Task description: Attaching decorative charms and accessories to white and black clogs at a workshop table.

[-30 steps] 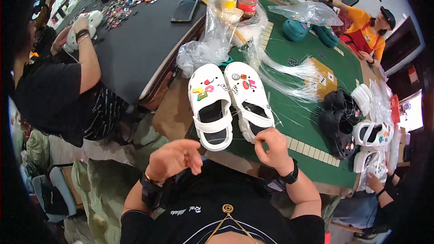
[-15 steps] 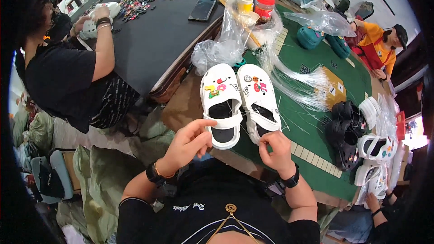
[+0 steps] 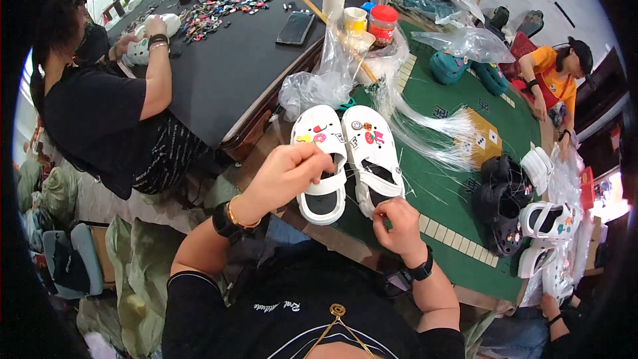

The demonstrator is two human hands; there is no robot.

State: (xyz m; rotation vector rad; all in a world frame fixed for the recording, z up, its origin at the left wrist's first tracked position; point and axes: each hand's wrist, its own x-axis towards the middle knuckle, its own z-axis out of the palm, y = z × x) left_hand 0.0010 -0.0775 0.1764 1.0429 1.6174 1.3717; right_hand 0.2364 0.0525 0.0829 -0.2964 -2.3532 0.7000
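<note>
Biggest thing here is the black surface [image 3: 226,60] on the upper left, with a scatter of tiny coloured charms [image 3: 226,0] at its far end and a dark phone [image 3: 296,27] lying flat near its right edge. A person in a black shirt [image 3: 93,113] sits along its left side. Butted against it on the right is the green surface [image 3: 452,186], which has a pale tiled strip along the near edge, and there's bare green between the clogs and that strip.

Next down: crumpled clear plastic bags [image 3: 319,80] heaped at the seam between the two surfaces, more clear bags further back, plus a fan of clear thin strands [image 3: 419,126] lying across a yellow-brown flat box [image 3: 482,139]. Behind the bags are a red-lidded jar [image 3: 383,23] and a yellow-lidded one [image 3: 355,20]. On the right edge, a pile of black clogs [image 3: 502,206] and white clogs [image 3: 548,219].

The pair of white clogs [image 3: 349,159] sits side by side, touching, toes pointing away, right at the near-left corner, with small colourful charms on the toes.

The left hand [image 3: 287,174] is over the left clog's heel strap, fingers pinched together on something too small to make out. The right hand [image 3: 399,223] is just below the right clog's heel, also pinched closed; can't tell what's in it.
</note>
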